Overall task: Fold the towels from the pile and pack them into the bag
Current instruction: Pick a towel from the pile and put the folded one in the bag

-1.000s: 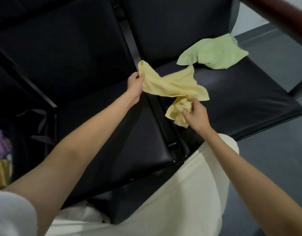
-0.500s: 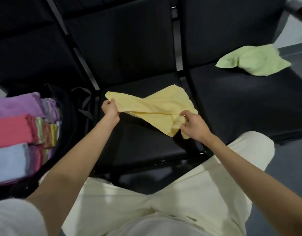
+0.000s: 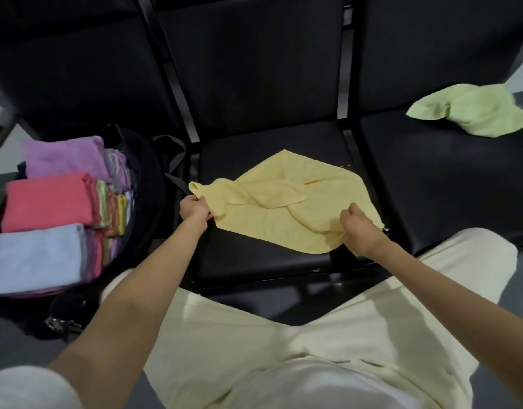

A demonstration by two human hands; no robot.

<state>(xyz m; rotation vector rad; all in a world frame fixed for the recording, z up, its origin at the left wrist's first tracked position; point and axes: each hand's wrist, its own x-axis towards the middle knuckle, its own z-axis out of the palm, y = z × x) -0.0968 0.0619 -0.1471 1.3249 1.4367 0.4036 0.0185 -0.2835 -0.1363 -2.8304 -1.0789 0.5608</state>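
A yellow towel [image 3: 284,208] lies half spread and wrinkled on the middle black seat [image 3: 254,261]. My left hand [image 3: 194,209] pinches its left corner. My right hand [image 3: 359,228] grips its near right edge. A light green towel [image 3: 475,115] lies crumpled on the right seat. At the left stands an open black bag [image 3: 142,184] holding folded towels: purple [image 3: 65,156], pink [image 3: 46,200] and light blue [image 3: 36,258] on top, with several more edges beside them.
The black chairs form a row with backrests [image 3: 248,63] behind and metal gaps between seats. My legs in cream trousers [image 3: 284,335] are close to the middle seat's front edge. A bag strap [image 3: 173,160] hangs between the bag and the seat.
The view swung left from the right seat to the middle one. Both hands carried the yellow towel over and lowered it onto the middle seat, pulling it wider apart.
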